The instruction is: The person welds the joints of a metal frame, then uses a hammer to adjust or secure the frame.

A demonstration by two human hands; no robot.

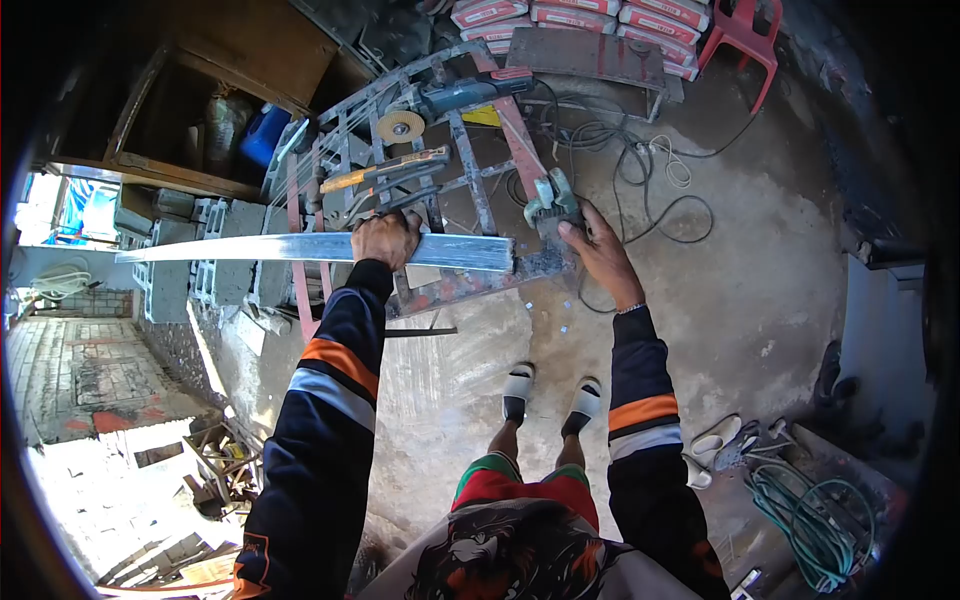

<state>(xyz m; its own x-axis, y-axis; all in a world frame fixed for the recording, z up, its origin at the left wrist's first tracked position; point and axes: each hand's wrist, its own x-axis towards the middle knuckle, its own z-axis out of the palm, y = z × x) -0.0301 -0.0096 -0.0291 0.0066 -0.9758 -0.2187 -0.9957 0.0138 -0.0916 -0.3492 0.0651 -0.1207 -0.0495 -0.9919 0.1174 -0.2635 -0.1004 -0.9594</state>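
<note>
A long silvery metal bar [440, 251] lies across the near part of a metal frame bench [480, 190], reaching far to the left. My left hand [387, 240] is closed over the bar near its right part. Just beyond the bar's right end, my right hand [603, 255] has its fingers around the side of a greenish clamp or vise [552, 203] at the bench's right corner. Behind my left hand lie a hammer with an orange-yellow handle [385, 172] and other hand tools. An angle grinder [470, 93] with a tan disc rests at the back of the bench.
Black cables [640, 165] curl on the floor right of the bench. Stacked bags [570, 18] and a red chair [745, 45] stand behind. Concrete blocks [228, 255] lie at left. A green hose [805, 515] and sandals [715, 440] are at lower right.
</note>
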